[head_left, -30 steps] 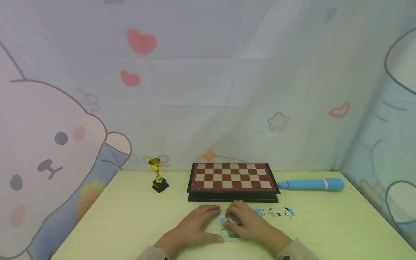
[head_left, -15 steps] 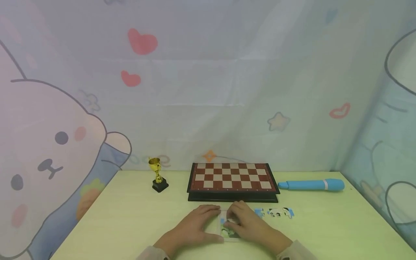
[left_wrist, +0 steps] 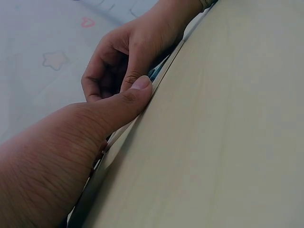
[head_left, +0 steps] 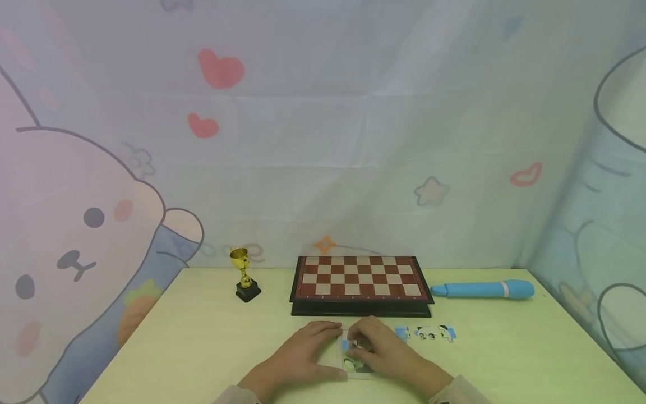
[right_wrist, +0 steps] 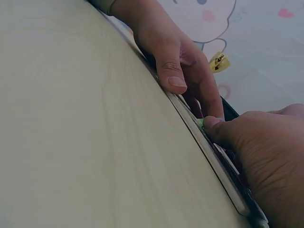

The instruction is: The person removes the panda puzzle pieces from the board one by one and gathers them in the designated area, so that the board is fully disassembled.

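So there's a small picture puzzle in a pale, clear-looking frame, lying flat on the light wooden table near the middle, right between the two hands. You can make out green, blue and dark bits of the picture; the rest is under fingers. The left hand is spread, thumb at the near left corner of the frame and fingers by the far one. The right hand is bent over the puzzle with its fingers curled and the thumb low against the picture, but honestly I can't tell if it's pinching a piece or just pressing. Just right of that hand there's a blue piece, then a couple of black-and-white pieces close by. Behind the puzzle sits a red-and-white chessboard with a dark base, a gold trophy off to its left, and a chunky blue pen-shaped thing to its right. Cartoon backdrop behind it all.
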A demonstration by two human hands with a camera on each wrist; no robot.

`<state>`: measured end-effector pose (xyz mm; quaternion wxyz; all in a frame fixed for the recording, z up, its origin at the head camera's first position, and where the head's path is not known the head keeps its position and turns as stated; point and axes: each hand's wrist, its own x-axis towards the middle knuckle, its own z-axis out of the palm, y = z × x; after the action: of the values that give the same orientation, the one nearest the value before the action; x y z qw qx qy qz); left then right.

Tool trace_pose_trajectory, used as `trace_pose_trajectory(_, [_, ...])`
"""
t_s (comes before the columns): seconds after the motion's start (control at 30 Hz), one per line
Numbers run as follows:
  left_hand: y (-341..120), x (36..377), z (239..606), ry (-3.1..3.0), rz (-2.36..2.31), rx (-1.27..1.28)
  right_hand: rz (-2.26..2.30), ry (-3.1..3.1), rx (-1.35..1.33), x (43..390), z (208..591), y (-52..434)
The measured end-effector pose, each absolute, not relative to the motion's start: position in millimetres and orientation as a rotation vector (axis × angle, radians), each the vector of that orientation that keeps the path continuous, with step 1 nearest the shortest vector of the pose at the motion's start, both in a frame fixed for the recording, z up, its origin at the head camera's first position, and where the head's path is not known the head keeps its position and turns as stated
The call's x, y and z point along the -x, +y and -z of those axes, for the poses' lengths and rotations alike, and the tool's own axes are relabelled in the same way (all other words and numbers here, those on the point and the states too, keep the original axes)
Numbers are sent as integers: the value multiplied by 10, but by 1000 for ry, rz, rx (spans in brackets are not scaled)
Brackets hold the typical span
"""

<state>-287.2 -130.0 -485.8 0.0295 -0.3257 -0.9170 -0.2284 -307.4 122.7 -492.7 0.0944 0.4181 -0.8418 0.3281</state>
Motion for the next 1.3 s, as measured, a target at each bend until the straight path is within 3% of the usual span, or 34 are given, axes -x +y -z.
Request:
trace_pose_trajectory(0.47, [-1303,2874,4865,-2863,717,990,-991,-2398,-1350,3060,4927,1229])
trace_pose_trajectory(1.3, [-1298,2859,4832,-2885,739,966,-1045,-2390,-1318,3036,4899,1256])
